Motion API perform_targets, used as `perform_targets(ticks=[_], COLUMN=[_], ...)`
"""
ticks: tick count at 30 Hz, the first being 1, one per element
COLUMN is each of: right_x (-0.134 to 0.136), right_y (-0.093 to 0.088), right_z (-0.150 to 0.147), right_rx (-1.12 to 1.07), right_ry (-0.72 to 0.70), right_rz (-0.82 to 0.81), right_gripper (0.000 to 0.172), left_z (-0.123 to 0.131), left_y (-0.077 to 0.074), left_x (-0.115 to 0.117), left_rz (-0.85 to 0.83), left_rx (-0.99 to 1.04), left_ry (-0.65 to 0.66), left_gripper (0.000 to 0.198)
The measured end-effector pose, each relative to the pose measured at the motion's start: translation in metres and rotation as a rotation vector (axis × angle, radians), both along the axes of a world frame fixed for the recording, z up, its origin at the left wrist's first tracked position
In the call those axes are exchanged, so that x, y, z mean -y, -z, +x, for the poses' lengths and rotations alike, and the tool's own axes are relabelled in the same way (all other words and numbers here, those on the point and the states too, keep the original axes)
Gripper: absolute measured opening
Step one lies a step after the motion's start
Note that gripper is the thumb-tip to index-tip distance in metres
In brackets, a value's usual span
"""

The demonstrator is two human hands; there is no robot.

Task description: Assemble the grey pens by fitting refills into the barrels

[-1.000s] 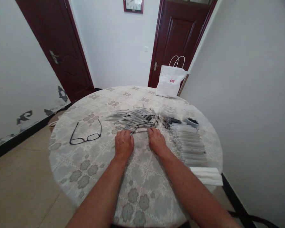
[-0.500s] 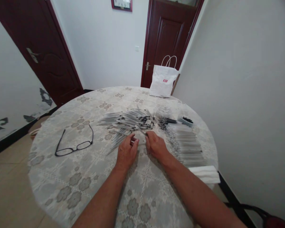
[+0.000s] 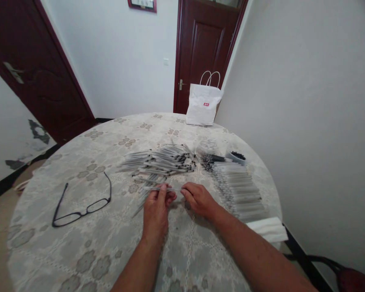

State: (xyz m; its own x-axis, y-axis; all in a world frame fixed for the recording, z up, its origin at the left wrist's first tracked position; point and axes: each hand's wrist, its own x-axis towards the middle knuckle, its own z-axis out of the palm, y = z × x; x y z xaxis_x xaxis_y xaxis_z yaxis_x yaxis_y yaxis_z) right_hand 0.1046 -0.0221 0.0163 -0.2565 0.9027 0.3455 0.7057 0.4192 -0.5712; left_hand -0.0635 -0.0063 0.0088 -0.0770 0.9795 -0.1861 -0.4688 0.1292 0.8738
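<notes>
My left hand [image 3: 156, 207] and my right hand [image 3: 198, 198] meet above a round table [image 3: 88, 259] covered in a patterned cloth. Both pinch one thin clear pen tube [image 3: 166, 189] that lies level between them; the left fingers wrap round its left part, the right fingertips close on its right end. Just beyond the hands lies a loose pile of clear pen tubes with black tips [image 3: 158, 161]. To the right sits a row of clear tubes in plastic [image 3: 239, 185].
Black-framed glasses [image 3: 82, 205] lie on the left of the table. A small bowl of black bits [image 3: 237, 156] and black-tipped refills [image 3: 211, 159] sit behind the row. A white paper bag [image 3: 203, 103] stands at the far edge. White folded paper [image 3: 269, 229] lies at the right rim.
Both hands drew back from the pile toward me and lifted one tube between them. The camera swung right, so the glasses now appear further left and nearer.
</notes>
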Motion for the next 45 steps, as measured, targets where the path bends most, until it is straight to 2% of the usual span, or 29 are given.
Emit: perform_targets(ticks=[6,16,21,27,31,35,39,45], right_x=[-0.003,-0.005,-0.007,-0.005,-0.005,-0.009,-0.010,-0.009], right_y=[0.001,0.003,0.005,0.005,0.007,0.009,0.007,0.007], right_z=[-0.002,-0.003,-0.006,-0.007,-0.007,-0.005,-0.005,-0.006], right_rx=[-0.169,-0.340,-0.375,-0.414,-0.402,-0.377,-0.410,-0.529], right_ry=[0.077,0.140,0.097,0.066,0.070,0.115,0.110,0.049], right_rz=[-0.094,-0.120,-0.132,-0.057,-0.067,-0.118,-0.119,-0.046], right_gripper=[0.037,0.038,0.032,0.012,0.019,0.038,0.032,0.014], left_z=[0.001,-0.006,-0.009,-0.012,-0.010,-0.008,-0.008,-0.009], left_y=[-0.002,0.003,-0.001,-0.002,-0.003,-0.004,-0.004,-0.004], left_x=[-0.002,-0.010,-0.013,-0.016,-0.016,-0.014,-0.013,-0.014], left_rz=[-0.065,-0.062,-0.012,0.033,0.049,0.050,0.059,0.078], left_rx=[0.072,0.110,0.059,0.000,-0.003,-0.029,-0.030,-0.035], left_ry=[0.045,0.085,0.081,0.055,0.033,0.082,0.087,0.076], left_gripper=[0.035,0.028,0.030,0.033,0.034,0.035,0.033,0.031])
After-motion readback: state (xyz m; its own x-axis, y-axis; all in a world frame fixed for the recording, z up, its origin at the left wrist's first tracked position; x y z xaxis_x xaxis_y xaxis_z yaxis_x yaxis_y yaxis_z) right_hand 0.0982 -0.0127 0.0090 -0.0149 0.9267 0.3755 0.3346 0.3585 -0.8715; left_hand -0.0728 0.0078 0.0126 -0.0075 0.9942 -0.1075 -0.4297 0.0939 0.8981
